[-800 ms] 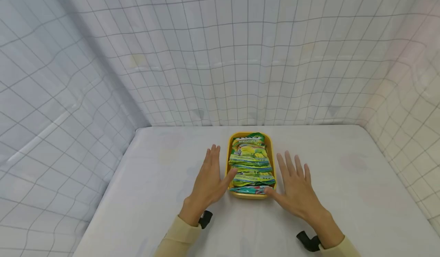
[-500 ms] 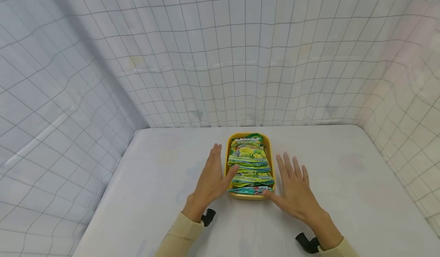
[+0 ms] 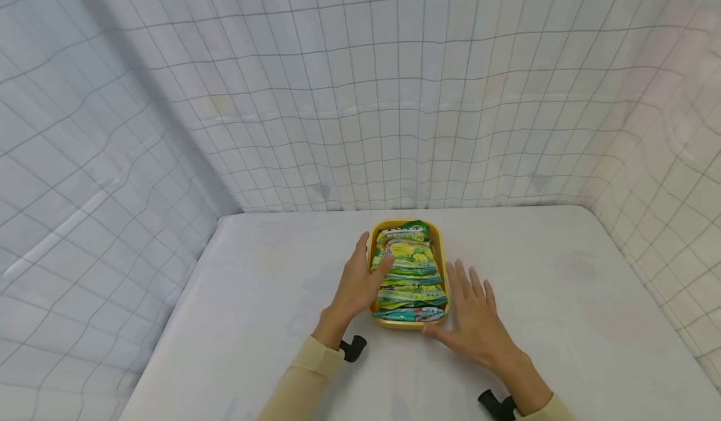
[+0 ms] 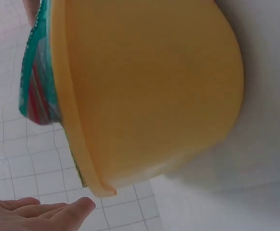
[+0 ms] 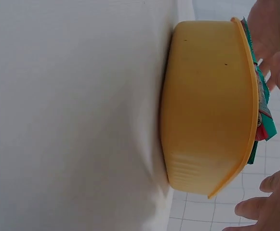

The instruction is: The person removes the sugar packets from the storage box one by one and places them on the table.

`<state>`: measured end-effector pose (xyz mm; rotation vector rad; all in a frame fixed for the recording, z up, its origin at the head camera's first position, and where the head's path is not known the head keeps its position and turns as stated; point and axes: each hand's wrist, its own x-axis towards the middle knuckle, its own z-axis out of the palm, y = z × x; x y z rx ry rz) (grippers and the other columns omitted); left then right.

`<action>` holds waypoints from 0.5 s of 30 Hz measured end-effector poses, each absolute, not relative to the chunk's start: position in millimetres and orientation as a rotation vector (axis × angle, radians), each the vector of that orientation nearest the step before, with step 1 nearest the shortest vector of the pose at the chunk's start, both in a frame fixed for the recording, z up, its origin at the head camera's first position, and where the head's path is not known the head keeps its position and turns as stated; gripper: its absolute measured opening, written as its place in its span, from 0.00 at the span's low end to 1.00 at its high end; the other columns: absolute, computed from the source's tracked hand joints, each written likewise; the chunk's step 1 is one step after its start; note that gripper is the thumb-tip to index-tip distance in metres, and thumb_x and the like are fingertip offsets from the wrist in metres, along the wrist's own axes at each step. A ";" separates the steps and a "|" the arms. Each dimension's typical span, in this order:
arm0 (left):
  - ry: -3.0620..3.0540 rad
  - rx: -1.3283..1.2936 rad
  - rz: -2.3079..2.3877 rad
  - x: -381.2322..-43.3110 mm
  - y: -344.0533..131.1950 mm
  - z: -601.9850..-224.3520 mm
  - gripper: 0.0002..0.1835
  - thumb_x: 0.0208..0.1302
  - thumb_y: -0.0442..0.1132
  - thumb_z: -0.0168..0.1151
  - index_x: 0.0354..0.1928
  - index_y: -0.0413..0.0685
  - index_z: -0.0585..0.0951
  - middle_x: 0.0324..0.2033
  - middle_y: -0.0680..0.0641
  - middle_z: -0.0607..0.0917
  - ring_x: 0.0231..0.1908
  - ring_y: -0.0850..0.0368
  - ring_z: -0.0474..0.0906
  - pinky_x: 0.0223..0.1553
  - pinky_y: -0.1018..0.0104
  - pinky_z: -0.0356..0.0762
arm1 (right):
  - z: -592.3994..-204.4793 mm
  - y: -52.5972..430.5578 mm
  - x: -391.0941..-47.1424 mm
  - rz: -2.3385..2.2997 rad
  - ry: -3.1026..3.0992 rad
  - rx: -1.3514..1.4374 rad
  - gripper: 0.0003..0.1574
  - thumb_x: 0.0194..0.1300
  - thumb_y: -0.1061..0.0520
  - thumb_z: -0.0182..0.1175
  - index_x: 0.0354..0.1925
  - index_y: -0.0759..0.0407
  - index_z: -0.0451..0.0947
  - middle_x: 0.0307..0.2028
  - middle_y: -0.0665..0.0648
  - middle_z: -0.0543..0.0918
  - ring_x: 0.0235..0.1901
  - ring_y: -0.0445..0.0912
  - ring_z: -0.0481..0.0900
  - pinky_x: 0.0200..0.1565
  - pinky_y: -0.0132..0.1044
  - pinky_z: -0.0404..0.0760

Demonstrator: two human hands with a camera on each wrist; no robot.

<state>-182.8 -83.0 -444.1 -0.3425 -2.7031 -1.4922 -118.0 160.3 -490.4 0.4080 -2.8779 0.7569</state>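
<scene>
A yellow plastic bin (image 3: 409, 325) stands on the white table, filled with a row of green and yellow snack packets (image 3: 410, 264). At its near end is a teal packet (image 3: 409, 314), whose edge sticks up past the rim in both wrist views. My left hand (image 3: 356, 286) is at the bin's left side, fingers extended and thumb reaching over the rim above the packets. On the right side, my right hand (image 3: 475, 321) is spread, palm toward the bin, its thumb near the front right corner. Neither hand grips anything.
White tabletop (image 3: 270, 321) extends around the bin. White sheets with a dark grid pattern (image 3: 394, 96) hang at the back and both sides. A black wrist-camera mount (image 3: 353, 349) sits below the left hand, another black mount (image 3: 497, 405) below the right.
My left hand has moved slightly right and closer to the bin, its thumb now farther over the packets. My right hand has shifted slightly left and toward me. The bin stays in place.
</scene>
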 end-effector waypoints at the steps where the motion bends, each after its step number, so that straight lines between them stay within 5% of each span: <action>1: -2.695 -0.343 -1.508 -184.1 -81.8 -443.9 0.48 0.74 0.65 0.51 0.81 0.42 0.47 0.75 0.33 0.59 0.73 0.35 0.57 0.69 0.36 0.59 | -491.8 159.8 -118.1 0.759 -2.882 0.410 0.80 0.52 0.23 0.70 0.83 0.55 0.38 0.80 0.64 0.46 0.77 0.68 0.43 0.71 0.69 0.42; 15: -2.643 -0.299 -1.677 -194.3 -67.8 -449.7 0.46 0.76 0.62 0.51 0.80 0.38 0.50 0.75 0.33 0.61 0.73 0.37 0.57 0.71 0.40 0.58 | -503.0 155.5 -119.7 0.790 -2.826 0.466 0.80 0.51 0.25 0.71 0.81 0.63 0.41 0.78 0.68 0.50 0.75 0.68 0.50 0.70 0.70 0.47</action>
